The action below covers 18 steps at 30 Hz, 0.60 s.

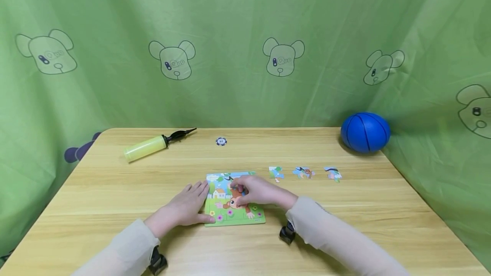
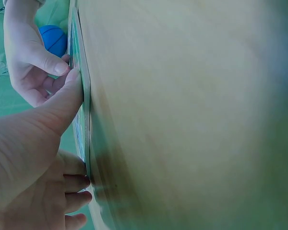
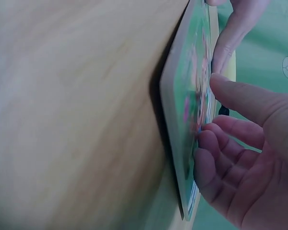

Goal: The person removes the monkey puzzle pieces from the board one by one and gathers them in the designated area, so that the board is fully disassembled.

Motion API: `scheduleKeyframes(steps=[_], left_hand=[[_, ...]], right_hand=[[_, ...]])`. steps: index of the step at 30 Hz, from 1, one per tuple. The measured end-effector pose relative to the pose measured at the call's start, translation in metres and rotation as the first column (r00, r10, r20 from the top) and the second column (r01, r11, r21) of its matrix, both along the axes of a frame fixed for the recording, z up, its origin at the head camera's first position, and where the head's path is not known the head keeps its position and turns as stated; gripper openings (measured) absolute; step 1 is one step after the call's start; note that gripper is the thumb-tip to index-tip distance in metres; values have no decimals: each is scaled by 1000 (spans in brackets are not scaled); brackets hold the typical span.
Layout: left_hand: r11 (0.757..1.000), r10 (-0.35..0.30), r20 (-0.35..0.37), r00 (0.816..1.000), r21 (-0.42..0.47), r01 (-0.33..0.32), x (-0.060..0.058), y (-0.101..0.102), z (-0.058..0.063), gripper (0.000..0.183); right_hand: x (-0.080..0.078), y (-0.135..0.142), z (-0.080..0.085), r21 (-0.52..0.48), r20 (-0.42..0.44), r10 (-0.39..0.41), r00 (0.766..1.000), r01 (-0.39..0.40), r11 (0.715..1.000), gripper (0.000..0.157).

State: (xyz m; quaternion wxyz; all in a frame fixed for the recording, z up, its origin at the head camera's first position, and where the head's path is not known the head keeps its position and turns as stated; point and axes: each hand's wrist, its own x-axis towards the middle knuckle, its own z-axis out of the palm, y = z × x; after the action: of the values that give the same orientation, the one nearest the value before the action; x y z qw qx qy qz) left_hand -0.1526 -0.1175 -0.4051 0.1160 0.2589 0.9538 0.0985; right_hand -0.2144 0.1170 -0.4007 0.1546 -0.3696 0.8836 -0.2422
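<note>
A jigsaw puzzle [image 1: 235, 220] with a monkey, a small house and flowers lies flat on the table. My left hand [image 1: 188, 204] rests along its left edge, fingers extended and thumb over the lower left corner. Above the picture, my right hand [image 1: 261, 190] bends its fingers down, and the fingertips touch the puzzle surface. In the right wrist view the thumb of that hand [image 3: 249, 158] stands apart from its fingers, and no lifted piece shows between them. Right of the puzzle lie three loose jigsaw pieces: one left [image 1: 276, 173], one middle [image 1: 304, 172], one right [image 1: 333, 173].
Towards the back left of the wooden table [image 1: 115, 199] lies a yellow hand pump [image 1: 145, 148] with a black nozzle. A round chip [image 1: 221, 141] lies near the back edge. At the back right corner sits a blue ball [image 1: 365, 133]. Green curtains [image 1: 230, 20] surround the table.
</note>
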Motion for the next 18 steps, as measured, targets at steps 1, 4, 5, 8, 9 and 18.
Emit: scheduleKeyframes(steps=[1,4,5,8,9,18], left_hand=[[1000,0,1,1000,0,0,0,0,0,94],[1000,0,1,1000,0,0,0,0,0,94],[1000,0,1,1000,1,0,0,0,0,94],[1000,-2,-1,1000,2,2,0,0,-1,94],[1000,-3,-2,1000,2,3,0,0,-1,94],[1000,-9,-11,1000,12,9,0,0,-1,94]], right_hand=[[0,-1,0,14,-2,-1,1000,1,1000,44],[0,-2,0,47,-6,-5,1000,5,999,50],[1,-2,0,55,-5,-6,1000,6,998,52],[1,-3,0,68,1,-13,1000,13,998,55],[1,-3,1,69,3,-16,1000,15,997,56],[1,-4,1,67,15,-44,999,43,997,58]])
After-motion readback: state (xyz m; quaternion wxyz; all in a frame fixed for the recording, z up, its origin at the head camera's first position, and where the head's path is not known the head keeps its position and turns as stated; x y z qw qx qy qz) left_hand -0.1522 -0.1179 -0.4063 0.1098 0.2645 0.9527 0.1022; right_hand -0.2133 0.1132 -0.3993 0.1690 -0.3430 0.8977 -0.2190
